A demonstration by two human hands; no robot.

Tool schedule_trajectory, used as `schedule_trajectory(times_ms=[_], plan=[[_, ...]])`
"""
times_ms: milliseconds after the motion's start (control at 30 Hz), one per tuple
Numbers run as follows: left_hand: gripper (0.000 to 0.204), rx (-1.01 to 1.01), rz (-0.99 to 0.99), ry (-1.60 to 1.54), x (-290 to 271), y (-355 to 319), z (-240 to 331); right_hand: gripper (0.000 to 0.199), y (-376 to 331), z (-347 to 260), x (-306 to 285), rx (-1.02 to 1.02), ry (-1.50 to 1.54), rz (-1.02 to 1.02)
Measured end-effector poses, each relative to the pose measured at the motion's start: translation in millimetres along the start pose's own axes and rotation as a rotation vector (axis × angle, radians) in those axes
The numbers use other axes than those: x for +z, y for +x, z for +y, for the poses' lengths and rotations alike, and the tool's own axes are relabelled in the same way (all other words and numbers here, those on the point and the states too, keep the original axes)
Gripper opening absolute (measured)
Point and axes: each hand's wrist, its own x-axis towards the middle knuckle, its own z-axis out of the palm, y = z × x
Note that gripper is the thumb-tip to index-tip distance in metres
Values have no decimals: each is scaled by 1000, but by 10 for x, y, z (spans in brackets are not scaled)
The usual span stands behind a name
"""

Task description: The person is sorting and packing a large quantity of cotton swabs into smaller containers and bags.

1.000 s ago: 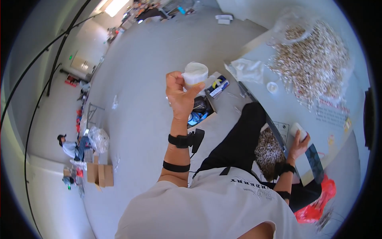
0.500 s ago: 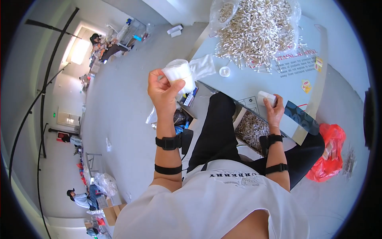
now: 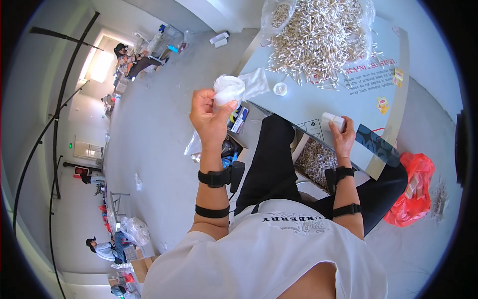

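My left hand [image 3: 211, 115] grips a white roll [image 3: 229, 90] of thin, soft-looking material, held up just off the table's left edge. The roll's end is tilted toward me; whether it is film, bags or cloth I cannot tell. Right beside it, a flat white plastic bag [image 3: 255, 83] lies over the table corner. My right hand [image 3: 343, 137] has its fingers round a small white container [image 3: 330, 120] at the table's near edge. Between the two, a small round white tub [image 3: 280, 89] stands on the table, with a cotton swab by its rim.
A big heap of cotton swabs [image 3: 321, 42] spills from a clear bag on the table [image 3: 318, 99]. Below the near edge is a box of more swabs [image 3: 317, 158]. A red plastic bag [image 3: 412, 192] sits on the floor at right. Other people [image 3: 104, 249] are far left.
My left hand has shifted slightly right and tipped the roll, so more of its round end shows. My right hand stays where it was with the white container.
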Motion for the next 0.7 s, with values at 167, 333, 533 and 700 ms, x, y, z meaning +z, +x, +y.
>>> schedule_trajectory(times_ms=[167, 333, 533, 700], plan=[[31, 93, 13, 47, 2, -48, -111, 41, 2, -8, 6, -14, 5, -4], [29, 136, 2, 181, 3, -74, -135, 40, -1, -37, -8, 4, -5, -12], [30, 174, -24, 353, 31, -90, 8, 40, -3, -45, -14, 16, -17, -13], [33, 269, -57, 356, 23, -66, -16, 41, -4, -56, -6, 8, -17, -17]])
